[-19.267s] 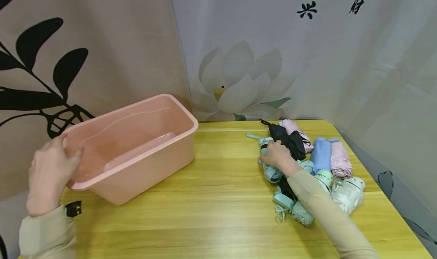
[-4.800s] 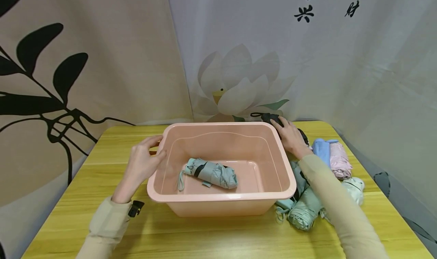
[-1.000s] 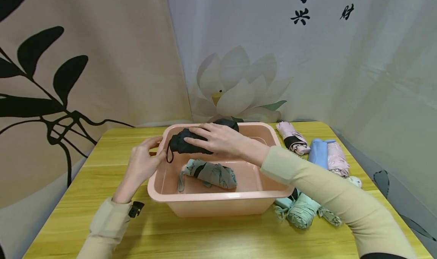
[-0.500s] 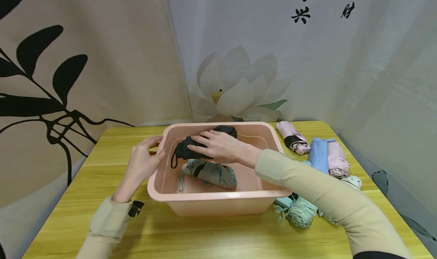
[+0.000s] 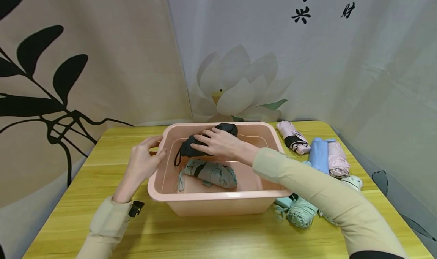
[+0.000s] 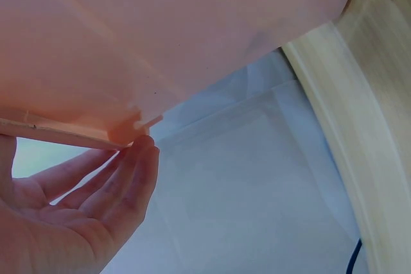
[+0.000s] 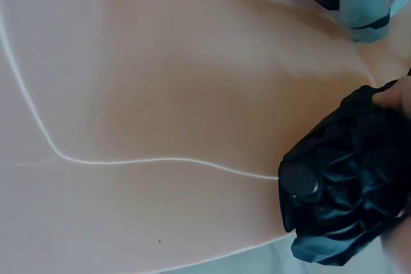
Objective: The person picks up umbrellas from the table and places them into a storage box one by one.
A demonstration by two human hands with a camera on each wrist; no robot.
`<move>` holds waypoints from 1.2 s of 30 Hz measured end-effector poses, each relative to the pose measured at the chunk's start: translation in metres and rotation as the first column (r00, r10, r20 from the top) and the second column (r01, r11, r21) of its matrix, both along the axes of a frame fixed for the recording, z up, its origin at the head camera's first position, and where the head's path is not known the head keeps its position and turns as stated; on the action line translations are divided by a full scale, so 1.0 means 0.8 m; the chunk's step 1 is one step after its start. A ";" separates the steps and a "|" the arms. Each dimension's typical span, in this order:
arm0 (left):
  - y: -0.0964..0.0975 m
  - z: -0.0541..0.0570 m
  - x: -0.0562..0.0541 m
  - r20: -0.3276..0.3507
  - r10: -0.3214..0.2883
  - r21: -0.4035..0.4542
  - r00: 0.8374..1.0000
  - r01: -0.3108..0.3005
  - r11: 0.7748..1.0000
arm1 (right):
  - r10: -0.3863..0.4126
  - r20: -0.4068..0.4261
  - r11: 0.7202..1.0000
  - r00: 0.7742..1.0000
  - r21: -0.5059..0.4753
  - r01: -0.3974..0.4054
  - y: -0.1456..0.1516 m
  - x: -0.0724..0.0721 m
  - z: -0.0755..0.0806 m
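- Left hand [image 5: 142, 163] pinches pink basin [image 5: 218, 206] at its nine-o'clock rim.
- Right hand [image 5: 222, 143] grips black umbrella [image 5: 189, 149] inside, at eleven o'clock; floor contact unclear.
- Grey umbrella [image 5: 216, 174] lies at seven o'clock.

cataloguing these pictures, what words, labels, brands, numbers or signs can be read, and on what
"兴": on the backdrop cloth
"财": same cloth, farther right
Two characters above: cut by the frame's top edge, not fully readable
Black umbrella, grey-green umbrella, other umbrellas, pink tub: no readable text
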State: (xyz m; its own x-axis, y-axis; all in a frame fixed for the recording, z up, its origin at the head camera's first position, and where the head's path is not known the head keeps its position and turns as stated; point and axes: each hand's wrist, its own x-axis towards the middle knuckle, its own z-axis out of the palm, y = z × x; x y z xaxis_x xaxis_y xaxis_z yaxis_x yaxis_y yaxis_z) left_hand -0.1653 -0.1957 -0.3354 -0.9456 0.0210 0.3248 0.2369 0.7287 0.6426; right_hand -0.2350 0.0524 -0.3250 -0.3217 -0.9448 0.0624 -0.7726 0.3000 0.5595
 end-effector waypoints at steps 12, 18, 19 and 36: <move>0.000 0.000 -0.001 -0.017 -0.009 0.009 1.000 0.009 1.000 | -0.053 0.004 0.992 0.999 0.114 0.052 -0.002 0.004 -0.005; 0.000 0.000 -0.001 -0.012 -0.005 0.011 1.000 0.005 1.000 | -0.072 0.017 0.989 0.997 0.132 0.069 -0.002 0.005 -0.007; 0.001 0.000 -0.001 -0.011 -0.004 0.011 1.000 0.004 1.000 | -0.076 0.016 0.987 0.997 0.140 0.073 -0.003 0.006 -0.008; 0.001 0.001 -0.001 -0.006 0.001 0.014 1.000 -0.001 1.000 | -0.147 0.011 0.964 0.989 0.227 0.141 -0.006 0.009 -0.014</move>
State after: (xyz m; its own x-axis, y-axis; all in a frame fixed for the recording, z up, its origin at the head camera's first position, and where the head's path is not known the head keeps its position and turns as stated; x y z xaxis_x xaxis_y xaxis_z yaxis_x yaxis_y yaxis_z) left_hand -0.1659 -0.1949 -0.3347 -0.9437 0.0158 0.3303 0.2400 0.7197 0.6514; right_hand -0.2281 0.0477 -0.3362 -0.4539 -0.8771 -0.1572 -0.7463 0.2778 0.6049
